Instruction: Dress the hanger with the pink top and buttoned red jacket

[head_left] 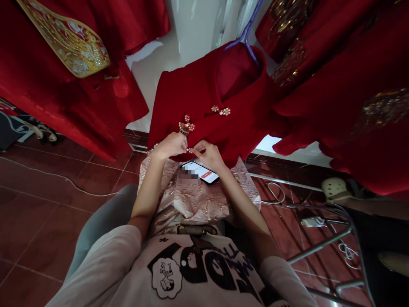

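A red garment (204,89) hangs on a purple hanger (246,32), its lower part reaching my lap. My left hand (172,146) is pinched closed at its lower front. My right hand (209,155) meets it there, also with closed fingertips. Between the two sets of fingers shows a small beaded ornament (189,150), partly hidden. Just above my left hand, a jewelled fan-and-flower ornament (187,125) sits on the red cloth. Flower-shaped beaded ornaments (220,111) mark the neckline. Below my hands, a phone (201,171) with a lit screen lies on pink shiny cloth (201,202) over my lap.
Red embroidered garments (121,89) hang at the left, and others (345,102) at the right. A metal-framed chair (322,245) stands at the lower right, near a person's foot in a pale clog (334,187). A white cable (73,183) crosses the tiled floor (38,221).
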Tool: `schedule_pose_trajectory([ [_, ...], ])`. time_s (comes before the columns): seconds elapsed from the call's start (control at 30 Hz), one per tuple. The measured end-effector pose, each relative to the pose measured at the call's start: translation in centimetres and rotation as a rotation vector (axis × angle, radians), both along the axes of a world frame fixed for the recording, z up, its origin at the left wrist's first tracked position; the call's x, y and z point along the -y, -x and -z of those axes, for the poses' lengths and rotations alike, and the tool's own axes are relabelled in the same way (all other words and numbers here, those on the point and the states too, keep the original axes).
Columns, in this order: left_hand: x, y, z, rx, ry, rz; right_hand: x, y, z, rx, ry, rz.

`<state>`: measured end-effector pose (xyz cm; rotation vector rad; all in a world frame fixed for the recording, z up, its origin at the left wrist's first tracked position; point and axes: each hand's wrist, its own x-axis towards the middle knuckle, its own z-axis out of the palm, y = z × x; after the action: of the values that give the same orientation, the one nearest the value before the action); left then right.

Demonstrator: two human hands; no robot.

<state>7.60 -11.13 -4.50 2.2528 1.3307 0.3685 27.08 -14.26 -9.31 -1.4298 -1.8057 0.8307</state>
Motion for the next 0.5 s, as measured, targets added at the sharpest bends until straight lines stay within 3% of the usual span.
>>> schedule_pose_trajectory([
  [0.5,-0.71,0.3,0.18,0.037,-0.024,0.007,0.39,0.57,-0.32,-0.071,0.011,0.022],
])
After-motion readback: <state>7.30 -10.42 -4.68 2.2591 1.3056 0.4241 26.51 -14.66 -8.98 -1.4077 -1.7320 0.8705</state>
